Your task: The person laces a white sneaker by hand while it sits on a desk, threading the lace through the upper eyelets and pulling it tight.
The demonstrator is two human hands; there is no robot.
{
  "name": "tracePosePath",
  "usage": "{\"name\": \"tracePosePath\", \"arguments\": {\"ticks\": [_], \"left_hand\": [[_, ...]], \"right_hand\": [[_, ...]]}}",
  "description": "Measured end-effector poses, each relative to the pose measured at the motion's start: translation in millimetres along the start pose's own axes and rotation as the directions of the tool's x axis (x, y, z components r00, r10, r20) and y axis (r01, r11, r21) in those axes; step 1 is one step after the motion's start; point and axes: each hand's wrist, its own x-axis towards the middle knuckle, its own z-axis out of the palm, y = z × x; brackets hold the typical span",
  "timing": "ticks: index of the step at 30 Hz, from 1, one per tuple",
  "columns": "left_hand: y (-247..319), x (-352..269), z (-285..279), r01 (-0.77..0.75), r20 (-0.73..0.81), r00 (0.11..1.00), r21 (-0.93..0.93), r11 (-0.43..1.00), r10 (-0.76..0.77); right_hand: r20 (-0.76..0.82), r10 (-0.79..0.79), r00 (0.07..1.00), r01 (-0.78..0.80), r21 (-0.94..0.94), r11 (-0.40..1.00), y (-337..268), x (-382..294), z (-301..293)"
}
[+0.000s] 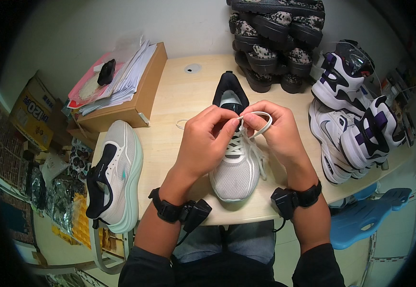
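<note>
A light grey mesh running shoe (235, 177) with a black collar stands on the wooden table, its toe towards me. White shoelace (235, 145) runs crosswise through its eyelets. Above the tongue, my left hand (208, 136) pinches the lace between thumb and index finger. My right hand (276, 132) holds the same lace close beside it, with a loop standing out over the thumb. Loose lace hangs down the shoe's right side. A second, matching shoe (122, 179) with a pale green sole and no lace visible in its eyelets rests at the table's left edge.
A cardboard box (150, 86) bearing papers (132, 71) and a pink plastic bag is at the back left. Stacked camouflage shoes (265, 57) stand at the back. White sneakers (333, 140) with black and purple parts are piled on the right. A blue chair (365, 219) is beyond the right edge.
</note>
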Motion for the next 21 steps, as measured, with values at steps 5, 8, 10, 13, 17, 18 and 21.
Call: {"name": "tracePosePath", "arguments": {"ticks": [5,8,10,13,17,18,21], "left_hand": [[2.3,-0.9,-2.0,0.086,0.002,0.996,-0.068,0.994,-0.086],[1.5,-1.3,-3.1,0.091,0.021,0.996,-0.065,0.994,-0.090],[0.4,-1.3,-2.3,0.088,0.029,0.996,-0.075,0.993,-0.086],[-0.4,-1.9,-2.3,0.088,0.052,0.995,-0.100,0.991,-0.083],[-0.7,-2.4,-2.7,0.089,0.068,0.994,-0.100,0.991,-0.082],[-0.9,-2.6,-2.7,0.085,0.069,0.995,-0.098,0.992,-0.078],[1.0,-2.7,-3.7,0.092,0.077,0.993,-0.078,0.993,-0.086]], "right_hand": [[0.019,0.026,0.999,-0.026,-0.009,1.000,-2.6,0.1,0.3],[0.051,0.025,0.998,-0.025,0.002,1.000,-2.7,-0.1,0.0],[0.064,0.023,0.998,-0.023,0.004,1.000,-2.5,-0.5,-1.2],[0.083,0.011,0.996,-0.013,0.020,1.000,-1.4,-0.2,-2.4],[0.093,0.027,0.995,-0.029,0.021,0.999,-0.2,-0.1,-3.4],[0.094,0.015,0.995,-0.017,0.027,0.999,0.9,0.0,-3.4],[0.091,0.015,0.996,-0.016,0.020,1.000,0.7,-0.1,-3.3]]}}
